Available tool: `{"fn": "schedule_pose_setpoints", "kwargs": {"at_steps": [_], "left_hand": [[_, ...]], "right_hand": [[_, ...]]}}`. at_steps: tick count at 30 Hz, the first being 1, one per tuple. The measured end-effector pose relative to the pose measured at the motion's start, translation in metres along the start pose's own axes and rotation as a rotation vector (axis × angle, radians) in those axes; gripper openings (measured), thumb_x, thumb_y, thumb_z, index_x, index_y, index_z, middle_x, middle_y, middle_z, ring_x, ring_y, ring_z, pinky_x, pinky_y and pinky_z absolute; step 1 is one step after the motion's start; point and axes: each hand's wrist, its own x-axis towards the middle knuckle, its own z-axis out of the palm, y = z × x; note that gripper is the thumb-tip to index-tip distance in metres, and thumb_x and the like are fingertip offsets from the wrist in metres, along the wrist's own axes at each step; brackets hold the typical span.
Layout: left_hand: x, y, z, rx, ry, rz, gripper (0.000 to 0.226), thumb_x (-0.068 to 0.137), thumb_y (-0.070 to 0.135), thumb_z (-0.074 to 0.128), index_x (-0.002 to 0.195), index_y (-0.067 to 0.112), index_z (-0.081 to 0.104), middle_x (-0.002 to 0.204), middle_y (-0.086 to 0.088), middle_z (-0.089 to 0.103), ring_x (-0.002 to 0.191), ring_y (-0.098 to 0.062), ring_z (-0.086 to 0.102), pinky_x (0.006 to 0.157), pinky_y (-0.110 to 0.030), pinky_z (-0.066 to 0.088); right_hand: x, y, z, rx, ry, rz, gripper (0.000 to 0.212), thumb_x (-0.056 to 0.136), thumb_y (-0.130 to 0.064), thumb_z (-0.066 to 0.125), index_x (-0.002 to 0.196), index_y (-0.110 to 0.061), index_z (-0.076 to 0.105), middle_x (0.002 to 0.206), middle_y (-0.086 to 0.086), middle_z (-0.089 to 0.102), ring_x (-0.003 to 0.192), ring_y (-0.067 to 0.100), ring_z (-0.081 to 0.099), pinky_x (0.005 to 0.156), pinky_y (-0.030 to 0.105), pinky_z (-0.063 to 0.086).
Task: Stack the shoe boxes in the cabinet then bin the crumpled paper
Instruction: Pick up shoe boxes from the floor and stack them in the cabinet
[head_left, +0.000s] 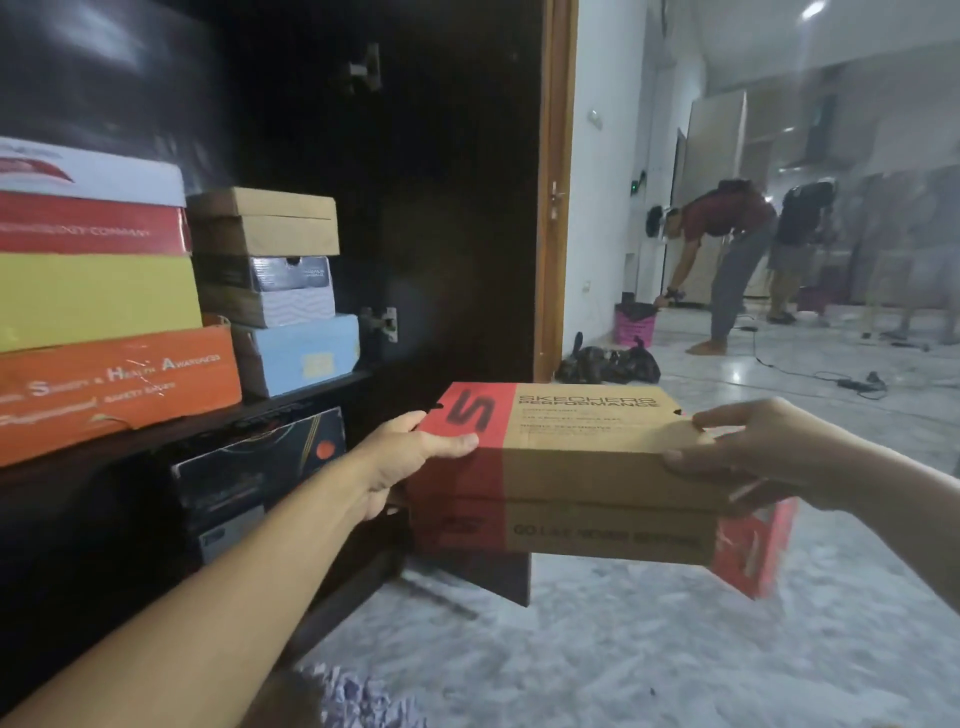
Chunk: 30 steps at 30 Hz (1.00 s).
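both hands are on a tan and red shoe box (582, 447), held in the air in front of the open dark cabinet (415, 208), above the pale floor (675, 649). the box lies flat, lid up, its long axis running left to right across the view, with the red end and its big black "s" pointing toward the cabinet and the tan end away from it. the left hand (410, 457) grips the red end, thumb laid along the lid's edge and the fingers wrapped under and behind. the right hand (753, 452) pinches the opposite end, thumb on top of the lid, fingers curled against the side and beneath.

inside the cabinet, on the upper shelf, boxes are stacked already: an orange box (114, 389) at the bottom left with a yellow box (93, 301) on it, then a red and white box (88, 202). just beside them sits a light blue box (301, 353) under a grey box (270, 291) and a plain brown box (265, 223). on the shelf below there is a black box (260, 467).

some pale crumpled paper (358, 701) lies at the bottom edge of the view, near the left forearm. a pink bin (635, 325) stands well off by the far wall, where two people are bending over.
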Motion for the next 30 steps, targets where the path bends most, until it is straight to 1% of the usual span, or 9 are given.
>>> {"fn": "schedule_pose_setpoints", "kwargs": {"at_steps": [2, 7, 11, 16, 19, 22, 24, 27, 30], "left_hand": [[-0.013, 0.016, -0.022, 0.020, 0.056, 0.032, 0.043, 0.070, 0.029, 0.082, 0.110, 0.024, 0.067, 0.110, 0.009, 0.069, 0.110, -0.011, 0.054, 0.090, -0.031, 0.028], [-0.039, 0.058, -0.076, 0.022, 0.205, 0.106, 0.036, 0.073, 0.026, 0.081, 0.107, 0.022, 0.068, 0.108, 0.006, 0.069, 0.104, -0.012, 0.053, 0.092, -0.033, 0.026], [-0.053, 0.089, -0.112, 0.023, 0.365, 0.178, 0.037, 0.068, 0.031, 0.085, 0.100, 0.024, 0.068, 0.109, 0.006, 0.068, 0.108, -0.016, 0.055, 0.094, -0.037, 0.033], [-0.063, 0.129, -0.152, 0.003, 0.541, 0.302, 0.031, 0.069, 0.026, 0.084, 0.094, 0.024, 0.066, 0.106, 0.006, 0.068, 0.104, -0.015, 0.055, 0.086, -0.030, 0.030], [-0.066, 0.152, -0.177, -0.001, 0.627, 0.350, 0.036, 0.067, 0.024, 0.085, 0.100, 0.021, 0.071, 0.103, 0.003, 0.074, 0.098, -0.014, 0.065, 0.076, -0.027, 0.039], [-0.074, 0.175, -0.195, -0.024, 0.696, 0.394, 0.024, 0.073, 0.018, 0.082, 0.093, 0.021, 0.068, 0.086, 0.004, 0.074, 0.073, -0.009, 0.070, 0.058, -0.019, 0.047], [-0.077, 0.190, -0.206, -0.036, 0.746, 0.417, 0.030, 0.074, 0.019, 0.081, 0.101, 0.020, 0.068, 0.085, 0.004, 0.074, 0.064, -0.006, 0.070, 0.047, -0.016, 0.046], [-0.074, 0.208, -0.226, -0.040, 0.850, 0.434, 0.037, 0.072, 0.026, 0.082, 0.105, 0.020, 0.067, 0.092, 0.003, 0.074, 0.082, -0.013, 0.070, 0.059, -0.025, 0.044], [-0.068, 0.227, -0.247, -0.069, 0.943, 0.440, 0.045, 0.071, 0.028, 0.084, 0.109, 0.016, 0.065, 0.094, 0.000, 0.073, 0.082, -0.016, 0.070, 0.064, -0.028, 0.051]], "right_hand": [[0.003, -0.021, 0.009, 0.007, -0.010, -0.058, 0.100, 0.048, -0.031, 0.094, 0.137, -0.010, 0.053, 0.094, 0.017, 0.073, 0.074, 0.033, 0.074, 0.065, 0.049, 0.062], [0.011, -0.080, 0.033, 0.054, -0.026, -0.183, 0.073, 0.067, -0.027, 0.087, 0.131, -0.008, 0.058, 0.094, 0.010, 0.072, 0.083, 0.033, 0.071, 0.072, 0.052, 0.061], [0.026, -0.126, 0.046, 0.117, -0.059, -0.232, 0.081, 0.053, -0.038, 0.086, 0.124, -0.006, 0.062, 0.101, 0.008, 0.070, 0.088, 0.030, 0.069, 0.067, 0.045, 0.062], [0.041, -0.185, 0.060, 0.241, -0.073, -0.368, 0.083, 0.046, -0.036, 0.084, 0.122, -0.011, 0.062, 0.107, 0.009, 0.066, 0.093, 0.030, 0.067, 0.077, 0.053, 0.060], [0.052, -0.221, 0.067, 0.315, -0.081, -0.435, 0.089, 0.047, -0.035, 0.086, 0.129, -0.013, 0.058, 0.111, 0.010, 0.065, 0.097, 0.032, 0.067, 0.076, 0.055, 0.060], [0.059, -0.256, 0.073, 0.370, -0.099, -0.510, 0.089, 0.048, -0.032, 0.086, 0.130, -0.012, 0.057, 0.112, 0.010, 0.064, 0.098, 0.032, 0.066, 0.075, 0.053, 0.060], [0.061, -0.279, 0.077, 0.404, -0.102, -0.561, 0.080, 0.055, -0.029, 0.087, 0.128, -0.010, 0.058, 0.104, 0.009, 0.064, 0.092, 0.029, 0.066, 0.071, 0.050, 0.060], [0.068, -0.312, 0.086, 0.481, -0.098, -0.615, 0.069, 0.064, -0.025, 0.088, 0.125, -0.009, 0.060, 0.098, 0.006, 0.061, 0.086, 0.025, 0.064, 0.067, 0.047, 0.059], [0.078, -0.346, 0.101, 0.553, -0.105, -0.656, 0.057, 0.068, -0.021, 0.087, 0.118, -0.009, 0.062, 0.090, 0.002, 0.059, 0.077, 0.019, 0.061, 0.070, 0.046, 0.059]]}}
